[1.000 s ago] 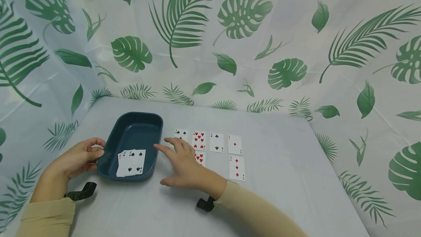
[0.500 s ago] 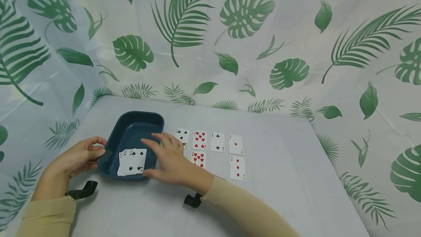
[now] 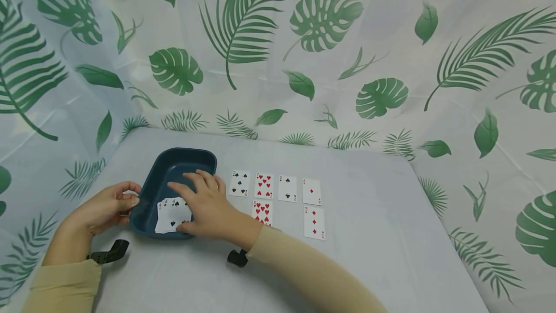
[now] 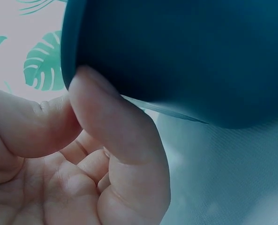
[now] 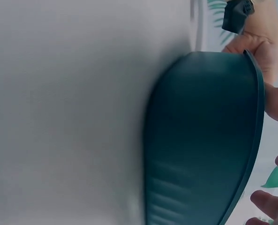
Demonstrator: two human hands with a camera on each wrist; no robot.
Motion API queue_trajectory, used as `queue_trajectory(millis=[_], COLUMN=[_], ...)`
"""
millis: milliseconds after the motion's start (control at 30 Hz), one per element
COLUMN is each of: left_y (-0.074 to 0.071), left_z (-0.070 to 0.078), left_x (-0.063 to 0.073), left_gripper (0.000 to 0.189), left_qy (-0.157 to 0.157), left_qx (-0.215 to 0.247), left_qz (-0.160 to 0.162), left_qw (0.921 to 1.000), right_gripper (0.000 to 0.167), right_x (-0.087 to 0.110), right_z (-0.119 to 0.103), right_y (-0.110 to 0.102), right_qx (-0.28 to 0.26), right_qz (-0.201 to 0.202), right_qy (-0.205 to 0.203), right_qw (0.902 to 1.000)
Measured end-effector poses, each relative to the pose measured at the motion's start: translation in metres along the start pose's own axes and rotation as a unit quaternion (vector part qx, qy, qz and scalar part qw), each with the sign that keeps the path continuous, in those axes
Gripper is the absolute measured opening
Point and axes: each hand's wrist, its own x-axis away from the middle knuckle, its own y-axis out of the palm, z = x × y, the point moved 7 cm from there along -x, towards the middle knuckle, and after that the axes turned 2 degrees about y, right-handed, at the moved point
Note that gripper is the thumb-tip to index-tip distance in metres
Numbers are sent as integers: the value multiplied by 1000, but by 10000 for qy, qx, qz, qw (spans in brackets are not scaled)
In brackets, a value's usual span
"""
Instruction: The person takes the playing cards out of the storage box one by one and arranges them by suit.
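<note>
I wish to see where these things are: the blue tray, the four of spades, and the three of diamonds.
Blue tray [image 3: 170, 173]: head view, bare inside floor.
Four of spades [image 3: 178, 214]: head view, the middle of its face.
Three of diamonds [image 3: 314, 222]: head view, its middle diamond.

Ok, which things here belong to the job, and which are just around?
Seemingly in the job:
tray
cards inside
left hand, pinching its rim
right hand, over the tray
laid-out cards, probably

Just around:
table
leafy backdrop
wrist mounts
</note>
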Motion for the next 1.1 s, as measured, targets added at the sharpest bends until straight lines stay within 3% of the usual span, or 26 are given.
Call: queue_trajectory(millis=[233,433,733,1100], left_y=[-1,-1,0,-1], left_z=[-2,-4,-1,-2], left_x=[-1,-2,-2,-2], left_gripper=[19,18,17,12], left_qy=[-23,-46,131,189], left_qx=[30,88,164,381], left_qz=[-47,-97,-254,-398], left_qw=[10000,9999,9995,9983], right_gripper=[97,97,96,90], right_x=[-15,-21,-30,-39], right_z=[-8,-9,-13,-14], right_y=[14,27,32,41], right_qx=[473,615,794,1056], right_qz=[-184,-571,-1136,-1467], right_qy=[-33,5,-55,111], right_qw=[9987,9965,9903,9835])
